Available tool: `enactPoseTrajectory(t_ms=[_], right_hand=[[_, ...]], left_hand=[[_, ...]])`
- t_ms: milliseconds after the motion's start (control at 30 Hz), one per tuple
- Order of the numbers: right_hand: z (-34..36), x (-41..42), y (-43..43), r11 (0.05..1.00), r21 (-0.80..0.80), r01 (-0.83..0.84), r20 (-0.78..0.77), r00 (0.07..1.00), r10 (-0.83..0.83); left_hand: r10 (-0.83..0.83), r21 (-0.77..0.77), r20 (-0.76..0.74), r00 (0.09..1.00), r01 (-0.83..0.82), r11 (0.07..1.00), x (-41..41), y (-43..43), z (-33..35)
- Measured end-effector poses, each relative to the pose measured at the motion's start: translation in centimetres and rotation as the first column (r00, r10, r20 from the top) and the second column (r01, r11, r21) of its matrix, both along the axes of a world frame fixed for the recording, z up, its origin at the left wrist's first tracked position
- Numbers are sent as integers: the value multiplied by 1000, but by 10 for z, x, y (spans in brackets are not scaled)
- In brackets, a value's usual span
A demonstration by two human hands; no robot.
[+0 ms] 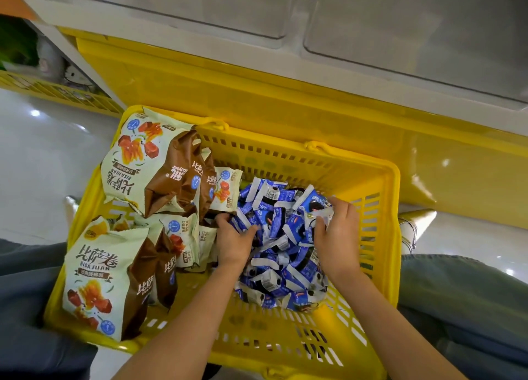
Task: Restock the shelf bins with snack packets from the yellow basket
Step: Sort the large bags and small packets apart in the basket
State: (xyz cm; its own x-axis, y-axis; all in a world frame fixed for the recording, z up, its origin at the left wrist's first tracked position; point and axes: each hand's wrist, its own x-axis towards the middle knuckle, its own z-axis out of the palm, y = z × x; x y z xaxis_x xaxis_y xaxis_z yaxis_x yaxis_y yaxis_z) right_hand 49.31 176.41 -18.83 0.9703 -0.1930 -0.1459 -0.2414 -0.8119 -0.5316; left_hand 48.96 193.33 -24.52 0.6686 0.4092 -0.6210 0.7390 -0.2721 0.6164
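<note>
Head view: the yellow basket (314, 148) sits on the floor below the clear shelf bins (400, 22). The left hand (234, 242) curls its fingers into the small blue packets (274, 231) heaped inside, and the right hand (338, 236) pinches several. Beside them stand big bags (94, 276) printed "BISAJUAN" and 比萨卷.

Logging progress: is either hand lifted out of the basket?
No, the left hand and right hand both grip blue packets inside the yellow basket.

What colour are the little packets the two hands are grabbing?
The small crinkly snack packets are blue with white ends, seen best in the head view.
</note>
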Motion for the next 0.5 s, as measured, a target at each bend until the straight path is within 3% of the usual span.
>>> enactPoseTrajectory(t_ms=[100,200,367,500], right_hand=[[-3,-2,9,971,153,-186,-58,979,196],[-13,-9,19,898,248,-364,-147,902,406],[-25,-11,44,855,331,-399,-282,823,493],[-27,-14,58,817,417,-399,-311,782,541]], left_hand=[[-101,92,35,994,97,991,0,4,-2],[-193,147,72,979,180,972,-3,9,-4],[-256,160,93,962,239,958,-7,14,5],[-414,173,121,902,391,904,-20,18,23]])
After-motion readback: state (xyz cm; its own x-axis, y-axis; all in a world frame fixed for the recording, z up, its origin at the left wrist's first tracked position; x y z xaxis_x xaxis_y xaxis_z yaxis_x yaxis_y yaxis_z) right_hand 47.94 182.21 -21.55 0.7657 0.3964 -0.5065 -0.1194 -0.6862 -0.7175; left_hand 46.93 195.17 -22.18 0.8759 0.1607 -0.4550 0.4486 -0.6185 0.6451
